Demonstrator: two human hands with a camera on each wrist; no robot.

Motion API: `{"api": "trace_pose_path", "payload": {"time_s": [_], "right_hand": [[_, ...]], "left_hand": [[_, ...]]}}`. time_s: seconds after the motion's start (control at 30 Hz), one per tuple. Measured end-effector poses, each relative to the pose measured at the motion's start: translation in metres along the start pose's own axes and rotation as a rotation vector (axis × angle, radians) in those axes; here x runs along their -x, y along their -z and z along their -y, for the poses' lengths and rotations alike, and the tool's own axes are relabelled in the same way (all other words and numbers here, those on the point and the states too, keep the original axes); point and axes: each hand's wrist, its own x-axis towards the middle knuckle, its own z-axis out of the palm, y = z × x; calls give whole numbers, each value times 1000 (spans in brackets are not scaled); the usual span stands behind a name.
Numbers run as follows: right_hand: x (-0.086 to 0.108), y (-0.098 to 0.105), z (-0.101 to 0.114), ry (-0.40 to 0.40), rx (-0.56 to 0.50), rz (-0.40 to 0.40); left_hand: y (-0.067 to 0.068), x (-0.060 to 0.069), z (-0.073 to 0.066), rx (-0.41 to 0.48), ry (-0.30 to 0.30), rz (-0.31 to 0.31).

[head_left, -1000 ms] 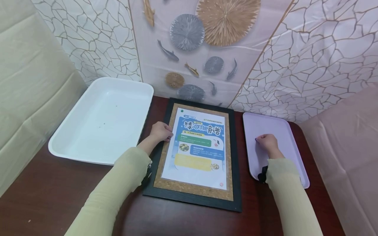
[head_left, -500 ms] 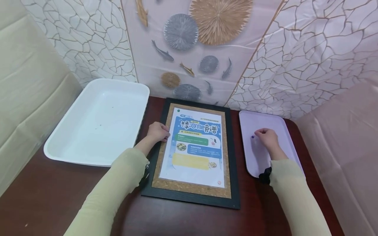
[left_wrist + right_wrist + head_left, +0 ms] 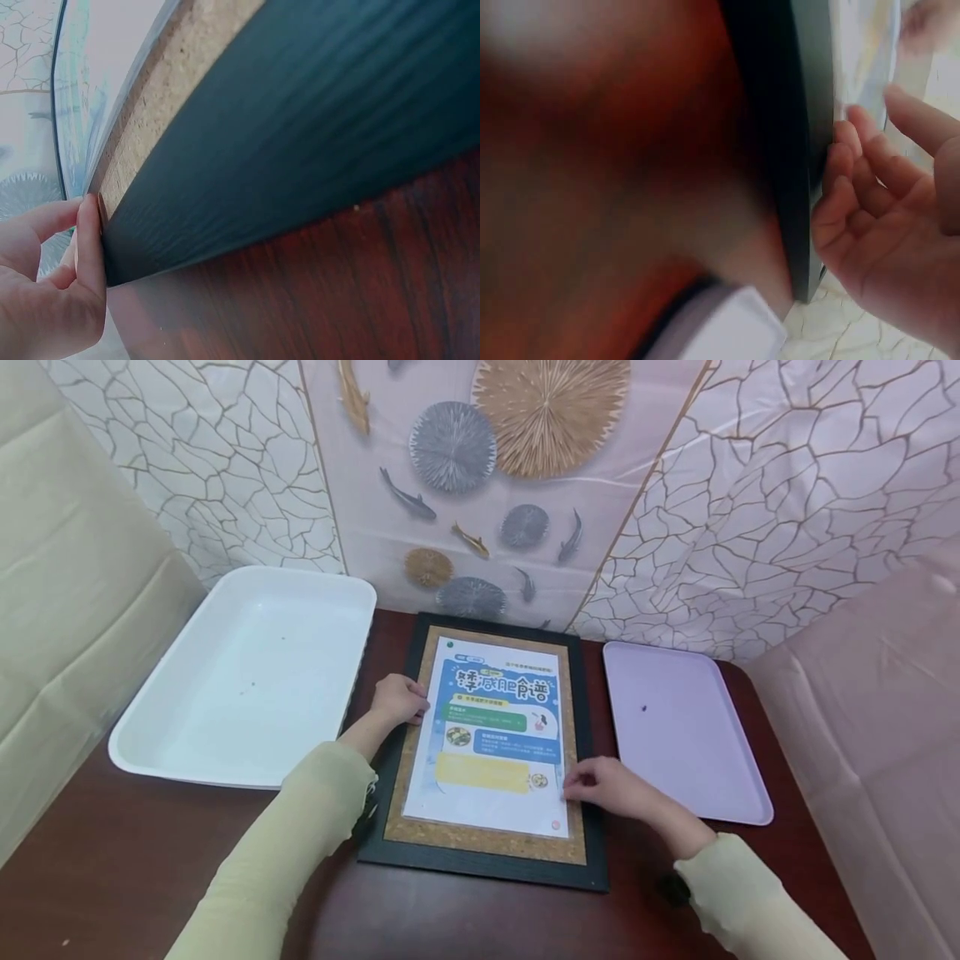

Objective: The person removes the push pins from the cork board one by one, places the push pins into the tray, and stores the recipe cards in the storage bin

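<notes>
A printed poster sheet [image 3: 498, 739] in a clear cover lies on a cork board [image 3: 480, 837] with a black frame [image 3: 480, 870]. My left hand [image 3: 397, 700] rests at the sheet's left edge, its fingertips touching the cork border in the left wrist view. Over the sheet's lower right edge is my right hand [image 3: 611, 787]; the right wrist view shows its thumb apart from loosely bent fingers, with nothing visible between them. A green pin head [image 3: 450, 644] marks the sheet's upper left corner. Near its lower right corner is a small reddish round spot [image 3: 555, 825].
On the right, a lilac tray [image 3: 697, 760] holds a small dark pin [image 3: 643, 708]. A large white tray [image 3: 247, 718] stands on the left. Both trays and the board sit on a dark red-brown table [image 3: 420, 918], with a patterned cloth [image 3: 525, 585] hanging behind.
My right hand has left the lilac tray and moved left and nearer to the board's right side. The dark pin stays in the tray. My left hand remains at the sheet's left edge.
</notes>
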Motion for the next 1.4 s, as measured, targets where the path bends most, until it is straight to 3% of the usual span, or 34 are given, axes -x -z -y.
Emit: {"api": "trace_pose_path", "payload": {"time_s": [0.33,0.57,1.03,1.4], "right_hand": [[17,-18,13,47,112,16],[22,-26,20,86,117,60],[19,-36,31,-5,210,8],[15,-33,32,0,149,92]], "left_hand": [[0,3,-1,-9,-14,-9],[-1,5,0,-12,-23,-18],[-1,3,0,-21,-25,-19],[-2,1,-1,-24,-3,-25]]}}
